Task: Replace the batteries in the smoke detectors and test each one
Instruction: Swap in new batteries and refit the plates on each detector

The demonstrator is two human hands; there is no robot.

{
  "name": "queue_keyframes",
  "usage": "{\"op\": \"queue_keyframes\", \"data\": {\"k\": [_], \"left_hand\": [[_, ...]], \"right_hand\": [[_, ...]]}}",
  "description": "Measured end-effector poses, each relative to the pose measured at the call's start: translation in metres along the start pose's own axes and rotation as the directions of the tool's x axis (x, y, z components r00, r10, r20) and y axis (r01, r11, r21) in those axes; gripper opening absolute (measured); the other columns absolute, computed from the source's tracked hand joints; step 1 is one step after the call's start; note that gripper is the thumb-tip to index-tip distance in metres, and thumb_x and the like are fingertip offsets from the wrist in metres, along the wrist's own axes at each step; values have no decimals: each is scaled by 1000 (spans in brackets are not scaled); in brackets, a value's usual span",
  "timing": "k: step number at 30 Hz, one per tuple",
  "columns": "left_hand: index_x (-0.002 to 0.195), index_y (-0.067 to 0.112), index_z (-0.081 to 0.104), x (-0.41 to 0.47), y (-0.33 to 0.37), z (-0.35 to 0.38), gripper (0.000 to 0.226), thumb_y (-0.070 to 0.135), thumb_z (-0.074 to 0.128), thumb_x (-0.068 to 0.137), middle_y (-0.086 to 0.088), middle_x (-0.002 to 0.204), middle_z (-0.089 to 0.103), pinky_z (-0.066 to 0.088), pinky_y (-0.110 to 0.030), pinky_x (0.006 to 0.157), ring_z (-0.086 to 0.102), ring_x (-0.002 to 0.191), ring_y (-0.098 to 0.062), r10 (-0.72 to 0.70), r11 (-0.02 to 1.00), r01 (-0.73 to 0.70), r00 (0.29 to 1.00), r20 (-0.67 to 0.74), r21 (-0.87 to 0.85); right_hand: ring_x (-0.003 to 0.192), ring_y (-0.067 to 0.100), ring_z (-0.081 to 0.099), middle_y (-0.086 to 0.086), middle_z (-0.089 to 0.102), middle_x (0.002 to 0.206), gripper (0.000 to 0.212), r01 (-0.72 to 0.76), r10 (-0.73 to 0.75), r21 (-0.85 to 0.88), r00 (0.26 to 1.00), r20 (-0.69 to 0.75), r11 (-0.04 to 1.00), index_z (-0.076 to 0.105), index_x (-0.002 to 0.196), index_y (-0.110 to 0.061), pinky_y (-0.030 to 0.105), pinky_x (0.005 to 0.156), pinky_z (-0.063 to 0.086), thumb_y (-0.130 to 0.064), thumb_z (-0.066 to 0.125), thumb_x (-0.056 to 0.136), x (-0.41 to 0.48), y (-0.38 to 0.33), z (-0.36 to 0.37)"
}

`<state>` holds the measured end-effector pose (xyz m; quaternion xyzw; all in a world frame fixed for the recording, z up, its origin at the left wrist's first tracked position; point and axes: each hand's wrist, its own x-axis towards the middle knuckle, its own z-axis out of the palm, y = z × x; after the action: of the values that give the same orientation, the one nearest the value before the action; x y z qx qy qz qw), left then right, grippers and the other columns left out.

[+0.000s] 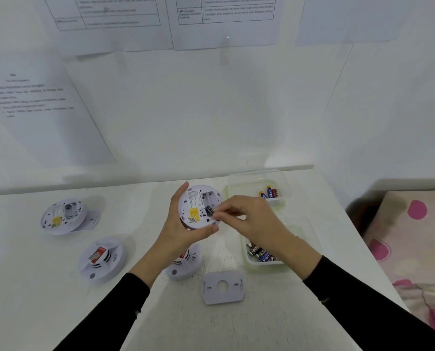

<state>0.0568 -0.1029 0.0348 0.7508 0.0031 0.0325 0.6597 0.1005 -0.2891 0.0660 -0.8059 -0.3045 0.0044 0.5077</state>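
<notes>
My left hand point(183, 229) holds a round white smoke detector point(195, 202) tilted up, its back with the yellow label and open battery bay facing me. My right hand point(247, 217) pinches a dark battery point(210, 212) at the lower edge of that bay. A second detector point(62, 215) lies back-up at the left of the white table point(274, 323), resting on its mounting plate. Two more detectors lie face-up: one point(102, 258) at lower left, one point(186, 266) partly hidden under my left wrist.
A clear box point(258, 184) at the back right holds red, blue and yellow batteries point(269, 192). A nearer clear box point(248, 262) holds dark batteries point(260, 254). A loose grey mounting plate point(222, 287) lies in front. A pink-dotted bed point(414, 236) borders the table's right edge.
</notes>
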Motion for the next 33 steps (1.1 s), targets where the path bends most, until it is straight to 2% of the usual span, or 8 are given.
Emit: {"op": "queue_keyframes", "data": {"k": [5,8,10,13,16,18,30,33], "left_hand": [[143,28,29,-1,2,2,99,-10,82,69,11,129,52,53,-17,83,62,108,5,-6,1000,7,998,60,-3],[140,31,29,-1,3,4,98,-10,82,69,12,128,52,54,-17,81,63,106,5,-14,1000,15,997,74,-14],[140,34,29,-1,3,4,98,-9,82,69,13,130,50,54,-17,80,62,106,7,-21,1000,22,996,86,-16],[142,36,30,-2,4,1,91,4,81,74,8,134,50,57,-25,81,63,110,-2,-44,994,56,991,125,-91],[140,38,36,-1,6,1,56,33,56,88,2,137,55,60,-37,78,66,114,-21,-112,949,150,982,150,-276],[140,37,39,0,6,2,46,31,48,95,1,137,56,60,-41,77,66,115,-24,-137,927,176,981,139,-331],[131,47,42,3,7,-3,39,24,51,101,9,128,56,61,-35,74,68,106,-12,-73,993,79,995,73,-84],[132,45,42,5,8,-6,39,23,51,101,10,127,55,61,-35,73,68,103,-8,-65,996,69,996,61,-60]], "right_hand": [[81,4,58,-4,66,92,12,-48,47,26,999,22,999,76,86,-16,12,74,45,-22,80,77,9,1,-7],[91,8,56,-5,59,107,43,-290,290,61,957,12,955,61,99,-28,15,74,44,-34,87,65,14,4,-6],[97,17,64,2,62,112,64,-534,512,266,845,152,802,52,113,-23,27,79,55,-28,90,62,18,3,-7],[97,28,70,16,68,111,65,-680,579,500,728,368,537,52,122,-6,37,84,58,-9,86,66,23,4,-9],[106,26,67,14,70,113,51,-727,557,485,685,470,485,58,121,3,35,93,55,-8,78,75,27,6,-8],[109,24,65,13,69,118,46,-754,547,477,656,519,452,60,122,1,33,96,52,-9,75,79,29,9,-8],[99,28,69,14,72,107,47,-645,555,415,764,330,642,65,115,-3,36,89,57,-7,82,71,25,11,6],[102,24,68,8,72,109,48,-621,503,270,768,397,736,65,118,-9,35,93,54,-26,80,76,28,7,1]]}}
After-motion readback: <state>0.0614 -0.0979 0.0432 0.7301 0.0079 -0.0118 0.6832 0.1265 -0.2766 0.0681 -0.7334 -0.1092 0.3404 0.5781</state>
